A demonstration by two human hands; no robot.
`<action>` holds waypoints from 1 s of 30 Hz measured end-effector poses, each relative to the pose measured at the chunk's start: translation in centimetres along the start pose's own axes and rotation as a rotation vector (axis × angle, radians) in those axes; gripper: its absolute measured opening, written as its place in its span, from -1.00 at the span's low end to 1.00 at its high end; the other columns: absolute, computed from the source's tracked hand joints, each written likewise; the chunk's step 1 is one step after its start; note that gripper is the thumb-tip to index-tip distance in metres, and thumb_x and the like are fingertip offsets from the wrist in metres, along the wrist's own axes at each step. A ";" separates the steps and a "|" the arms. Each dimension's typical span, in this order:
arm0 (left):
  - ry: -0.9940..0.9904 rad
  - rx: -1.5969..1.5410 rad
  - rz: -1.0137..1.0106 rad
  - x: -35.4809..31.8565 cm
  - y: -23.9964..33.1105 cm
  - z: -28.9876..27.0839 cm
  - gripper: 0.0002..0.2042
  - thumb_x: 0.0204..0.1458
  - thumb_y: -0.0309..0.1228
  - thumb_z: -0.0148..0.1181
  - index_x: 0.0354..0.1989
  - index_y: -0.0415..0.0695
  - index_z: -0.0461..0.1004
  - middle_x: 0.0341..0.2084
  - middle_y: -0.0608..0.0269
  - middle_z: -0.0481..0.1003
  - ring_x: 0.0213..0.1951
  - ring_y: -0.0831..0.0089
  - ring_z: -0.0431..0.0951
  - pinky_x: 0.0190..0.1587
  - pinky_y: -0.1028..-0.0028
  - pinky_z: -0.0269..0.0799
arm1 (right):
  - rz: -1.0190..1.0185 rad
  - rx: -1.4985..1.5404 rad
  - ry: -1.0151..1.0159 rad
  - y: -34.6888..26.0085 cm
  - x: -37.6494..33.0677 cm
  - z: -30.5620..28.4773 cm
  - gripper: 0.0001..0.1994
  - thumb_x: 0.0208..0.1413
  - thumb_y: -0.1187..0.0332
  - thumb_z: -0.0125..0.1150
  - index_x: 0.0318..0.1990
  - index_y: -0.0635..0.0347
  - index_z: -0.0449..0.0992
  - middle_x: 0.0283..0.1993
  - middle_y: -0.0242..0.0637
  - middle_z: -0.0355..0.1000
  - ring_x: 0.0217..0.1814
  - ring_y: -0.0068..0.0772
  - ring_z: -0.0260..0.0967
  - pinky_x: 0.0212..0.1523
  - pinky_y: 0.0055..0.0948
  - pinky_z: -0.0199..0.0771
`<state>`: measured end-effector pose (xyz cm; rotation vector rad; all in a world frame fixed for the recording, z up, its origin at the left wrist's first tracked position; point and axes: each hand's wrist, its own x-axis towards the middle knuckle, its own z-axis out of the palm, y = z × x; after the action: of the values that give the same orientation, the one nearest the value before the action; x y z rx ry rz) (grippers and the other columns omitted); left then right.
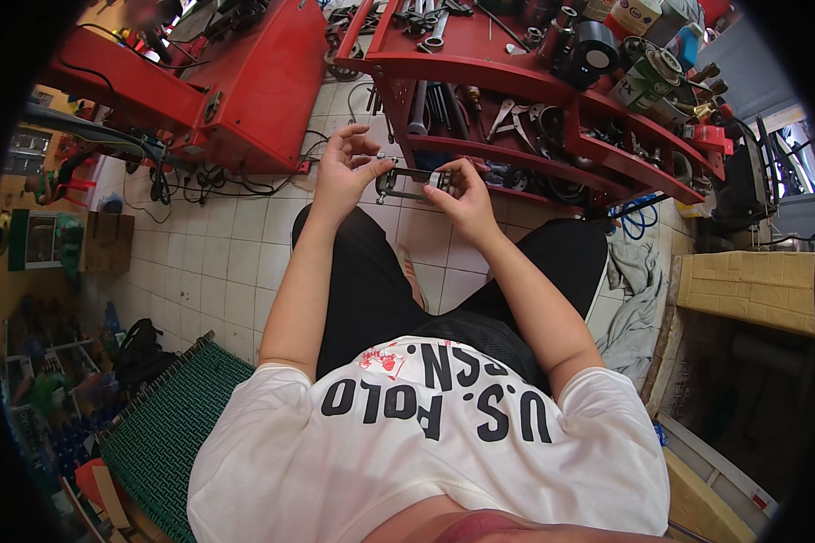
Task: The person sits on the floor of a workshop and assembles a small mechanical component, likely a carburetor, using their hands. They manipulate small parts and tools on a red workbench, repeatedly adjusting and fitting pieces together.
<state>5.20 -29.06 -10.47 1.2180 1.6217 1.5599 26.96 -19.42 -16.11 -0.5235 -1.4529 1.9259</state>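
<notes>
Between my two hands, above the floor and in front of my knees, is a small metal frame-shaped part point(406, 194). It looks like a narrow rectangle with an opening in the middle and a round, shiny piece at its right end; its exact kind cannot be made out. My left hand point(342, 174) pinches the left end with thumb and forefinger, the other fingers raised and bent. At the opposite end, my right hand point(466, 201) grips the part by the round piece, its thumb underneath.
Ahead stands a red tool cart point(480, 68) with wrenches point(433, 41), pliers point(503, 118), cans point(643, 86) and a black tape roll point(593, 54). A red machine point(254, 81) trails cables at left. Beside me are a green woven seat point(186, 425), a grey cloth point(629, 299) and a cardboard box point(747, 290).
</notes>
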 end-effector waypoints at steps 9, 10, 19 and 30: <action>-0.025 -0.245 0.067 0.2 0.6 0.8 -0.51 0.17 -0.53 0.34 0.24 -0.20 0.29 -0.12 0.13 0.60 0.03 0.43 0.58 0.11 0.40 0.48 | 0.027 0.007 0.040 -0.4 -0.2 0.2 -0.67 0.20 0.48 0.37 0.01 0.29 0.36 -0.15 -0.29 0.47 -0.11 -0.52 0.50 -0.05 -0.39 0.68; -0.034 -0.186 0.048 0.3 0.4 0.6 -0.53 0.18 -0.53 0.32 0.23 -0.20 0.30 -0.15 0.14 0.60 0.01 0.44 0.58 0.10 0.41 0.49 | 0.020 -0.015 0.041 -0.6 -0.3 0.3 -0.68 0.20 0.48 0.36 0.01 0.29 0.36 -0.15 -0.28 0.48 -0.10 -0.51 0.51 -0.06 -0.39 0.68; -0.124 -0.138 0.222 6.1 5.6 -1.5 -0.71 0.27 -0.54 0.19 0.13 -0.21 0.36 0.00 0.00 0.62 0.01 0.42 0.61 0.08 0.45 0.51 | -0.073 0.114 0.084 -7.3 4.1 2.4 -0.65 0.19 0.50 0.37 0.01 0.33 0.33 -0.14 -0.22 0.50 -0.13 -0.43 0.56 -0.13 -0.42 0.68; -0.153 -0.409 0.270 26.1 9.6 -3.8 -0.64 0.29 -0.38 0.24 0.17 -0.23 0.34 0.04 0.01 0.62 0.01 0.41 0.63 0.04 0.44 0.59 | -0.512 -0.156 0.066 -15.9 24.3 0.8 -0.61 0.15 0.35 0.47 -0.05 0.35 0.39 -0.21 -0.21 0.57 -0.29 -0.48 0.58 -0.32 -0.51 0.60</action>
<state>-7.03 -8.53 4.19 1.3238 1.0065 1.8016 13.54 -0.13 0.97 -0.2457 -1.5245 1.3912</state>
